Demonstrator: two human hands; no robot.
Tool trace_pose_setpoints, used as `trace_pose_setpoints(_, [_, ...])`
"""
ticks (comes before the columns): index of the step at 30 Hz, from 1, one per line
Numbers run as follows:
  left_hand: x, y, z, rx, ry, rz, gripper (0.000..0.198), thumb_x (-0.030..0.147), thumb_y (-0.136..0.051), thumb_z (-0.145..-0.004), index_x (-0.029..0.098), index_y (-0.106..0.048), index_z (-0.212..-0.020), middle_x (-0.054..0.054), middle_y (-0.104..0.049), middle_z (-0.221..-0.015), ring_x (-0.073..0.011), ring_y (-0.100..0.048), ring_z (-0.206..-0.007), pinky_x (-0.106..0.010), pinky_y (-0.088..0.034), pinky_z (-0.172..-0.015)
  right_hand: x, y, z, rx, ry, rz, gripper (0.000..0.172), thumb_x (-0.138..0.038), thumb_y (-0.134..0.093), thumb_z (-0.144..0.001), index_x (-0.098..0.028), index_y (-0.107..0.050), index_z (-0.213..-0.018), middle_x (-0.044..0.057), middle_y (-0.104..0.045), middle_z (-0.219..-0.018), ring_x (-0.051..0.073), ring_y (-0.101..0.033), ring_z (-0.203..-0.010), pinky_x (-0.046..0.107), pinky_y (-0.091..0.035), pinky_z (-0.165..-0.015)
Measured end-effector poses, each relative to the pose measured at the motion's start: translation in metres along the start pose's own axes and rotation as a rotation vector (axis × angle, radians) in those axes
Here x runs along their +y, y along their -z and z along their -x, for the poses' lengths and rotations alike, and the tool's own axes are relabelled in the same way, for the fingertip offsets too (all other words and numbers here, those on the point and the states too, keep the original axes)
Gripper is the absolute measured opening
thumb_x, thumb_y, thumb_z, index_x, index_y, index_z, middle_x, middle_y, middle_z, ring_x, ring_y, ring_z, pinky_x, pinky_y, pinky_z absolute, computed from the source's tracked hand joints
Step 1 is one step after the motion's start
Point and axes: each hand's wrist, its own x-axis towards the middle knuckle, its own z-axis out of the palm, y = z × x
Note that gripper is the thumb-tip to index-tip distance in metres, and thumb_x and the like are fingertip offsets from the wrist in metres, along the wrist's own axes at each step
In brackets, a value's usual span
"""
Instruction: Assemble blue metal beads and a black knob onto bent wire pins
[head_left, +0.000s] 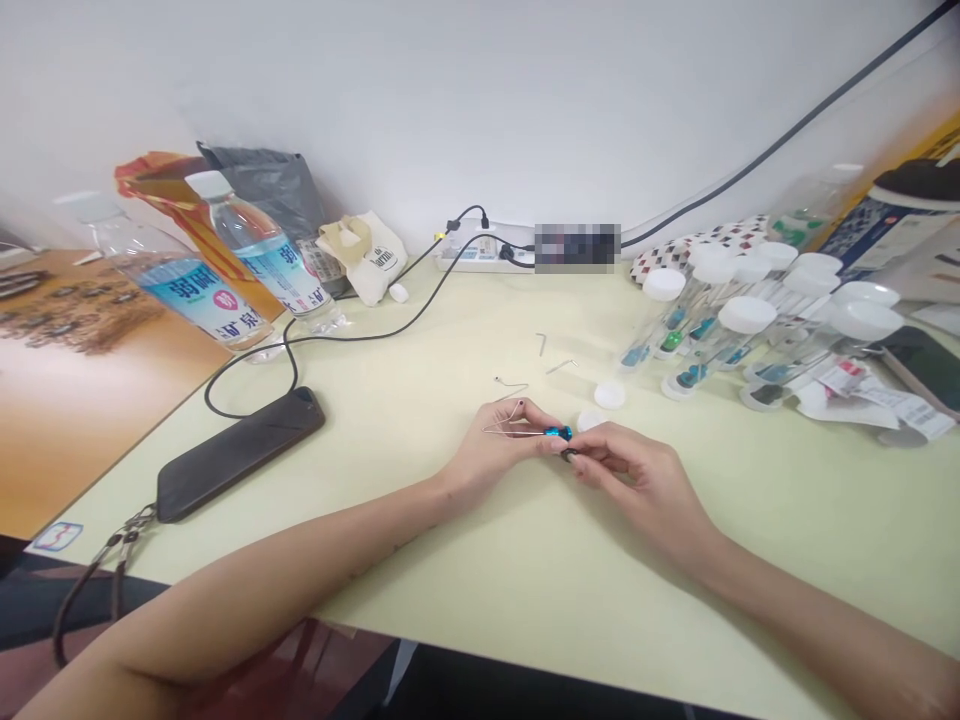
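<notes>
My left hand (499, 445) is closed around a small shiny blue metallic piece (556, 433). A thin bent wire (517, 431) with a dark tip runs from this piece back over the fingers. My right hand (645, 470) pinches a small dark round part (570, 454) right at the near end of the blue piece; whether the two are joined I cannot tell. Just beyond the hands lie a white cap (609, 395) and another white cap (592, 420). Farther up the table are a thin bent wire (514, 384), a small L-shaped metal key (541, 344) and a short metal rod (561, 367).
Several clear tubes with white lids (746, 316) stand at the right, with small blue and green pieces inside. A dark phone (240, 455) lies at the left. Water bottles (266, 250), a small cloth bag (367, 255) and a power strip (487, 250) with cables line the back.
</notes>
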Motion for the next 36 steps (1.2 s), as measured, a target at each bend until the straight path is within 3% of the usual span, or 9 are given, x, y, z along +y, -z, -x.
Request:
trace_pose_setpoints(5, [-0.001,0.003,-0.003,0.009,0.001,0.067,0.023,0.024,-0.079,-0.065,0.013,-0.065,-0.079,-0.002,-0.069,-0.082,-0.0119,-0.064,-0.08,-0.028,-0.047,-0.083,-0.002,0.004,-0.005,-0.047,-0.126,-0.24,0.019,-0.038,-0.053,-0.09,-0.021,-0.06,-0.095,0.001,-0.065,-0.077,0.015,-0.066,-0.071,0.03,-0.055,-0.071])
trace_pose_setpoints(11, [-0.002,0.007,-0.005,-0.013,0.011,0.136,0.022,0.022,-0.078,-0.067,0.012,-0.065,-0.08,-0.005,-0.071,-0.089,-0.0122,-0.064,-0.084,-0.029,-0.048,-0.086,0.0,0.01,-0.011,-0.003,-0.178,-0.47,0.026,-0.045,-0.053,-0.089,-0.019,-0.054,-0.093,0.004,-0.061,-0.086,0.013,-0.061,-0.073,0.029,-0.053,-0.07])
trace_pose_setpoints(16, [-0.001,0.01,-0.006,-0.05,0.03,0.203,0.021,0.021,-0.079,-0.067,0.012,-0.065,-0.079,-0.004,-0.072,-0.088,-0.0112,-0.066,-0.08,-0.027,-0.049,-0.082,0.0,0.012,-0.011,0.005,-0.163,-0.238,0.029,-0.042,-0.057,-0.087,-0.019,-0.056,-0.103,0.002,-0.059,-0.078,0.014,-0.057,-0.071,0.028,-0.049,-0.064])
trace_pose_setpoints(21, [-0.001,0.011,-0.007,-0.056,0.034,0.265,0.02,0.022,-0.079,-0.065,0.011,-0.067,-0.077,-0.004,-0.072,-0.081,-0.012,-0.067,-0.074,-0.026,-0.05,-0.076,0.0,0.013,-0.007,0.035,-0.02,-0.122,0.026,-0.036,-0.049,-0.093,-0.023,-0.05,-0.115,0.006,-0.066,-0.094,0.015,-0.062,-0.078,0.03,-0.051,-0.07])
trace_pose_setpoints(25, [-0.002,0.009,-0.005,-0.038,0.029,0.276,0.021,0.02,-0.081,-0.063,0.01,-0.07,-0.078,-0.005,-0.072,-0.079,-0.0119,-0.067,-0.074,-0.025,-0.05,-0.075,-0.001,0.014,-0.004,0.025,0.109,0.015,0.02,-0.03,-0.044,-0.095,-0.026,-0.054,-0.112,0.007,-0.063,-0.103,0.017,-0.065,-0.086,0.034,-0.054,-0.079])
trace_pose_setpoints(29, [-0.003,0.006,-0.002,-0.043,0.055,0.301,0.021,0.018,-0.083,-0.06,0.011,-0.07,-0.076,-0.003,-0.071,-0.076,-0.0112,-0.066,-0.073,-0.024,-0.05,-0.074,-0.003,0.014,-0.003,0.063,0.319,0.164,0.022,-0.022,-0.044,-0.094,-0.028,-0.059,-0.11,0.007,-0.058,-0.105,0.017,-0.064,-0.085,0.031,-0.055,-0.073])
trace_pose_setpoints(36, [-0.001,0.004,0.002,-0.094,0.068,0.267,0.022,0.02,-0.081,-0.062,0.01,-0.069,-0.077,-0.004,-0.072,-0.078,-0.0118,-0.066,-0.073,-0.023,-0.048,-0.074,0.004,0.011,-0.002,0.088,0.34,0.27,0.016,-0.019,-0.053,-0.091,-0.025,-0.058,-0.105,0.003,-0.064,-0.097,0.013,-0.061,-0.08,0.024,-0.05,-0.068])
